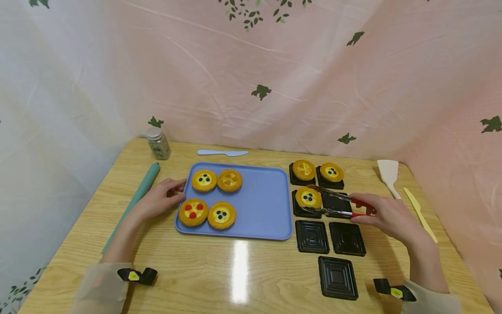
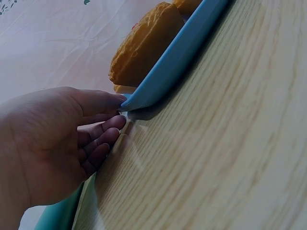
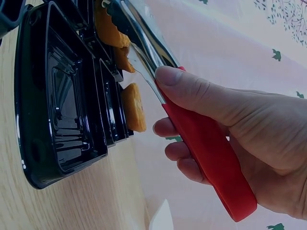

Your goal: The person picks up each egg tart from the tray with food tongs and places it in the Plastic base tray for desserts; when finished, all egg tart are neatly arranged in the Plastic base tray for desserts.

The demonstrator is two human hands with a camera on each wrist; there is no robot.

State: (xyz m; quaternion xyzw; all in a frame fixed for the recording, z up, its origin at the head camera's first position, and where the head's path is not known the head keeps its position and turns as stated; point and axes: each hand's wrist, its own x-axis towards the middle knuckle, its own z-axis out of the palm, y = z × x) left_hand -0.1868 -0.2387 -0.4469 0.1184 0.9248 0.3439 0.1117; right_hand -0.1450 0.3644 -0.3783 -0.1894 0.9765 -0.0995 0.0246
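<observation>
My right hand (image 1: 386, 213) grips red-handled metal tongs (image 3: 196, 139). The tong tips lie on either side of an egg tart (image 1: 308, 198) with dark berries, which sits on a black square tray (image 1: 301, 212). At the left rim of the blue tray (image 1: 260, 205), my left hand (image 1: 161, 198) pinches the edge between thumb and fingers. On the blue tray's left half are two berry tarts, a tart with a pale cross (image 1: 229, 180) and a red-topped tart (image 1: 193, 212).
Behind the tongs, two tarts (image 1: 303, 169) sit on black trays. Several bare black trays (image 1: 338, 278) lie nearer me. A white spatula (image 1: 388, 172) and yellow knife (image 1: 420, 213) lie right; a blue knife (image 1: 222, 152), jar (image 1: 158, 144) and teal rolling pin (image 1: 135, 200) lie back and left.
</observation>
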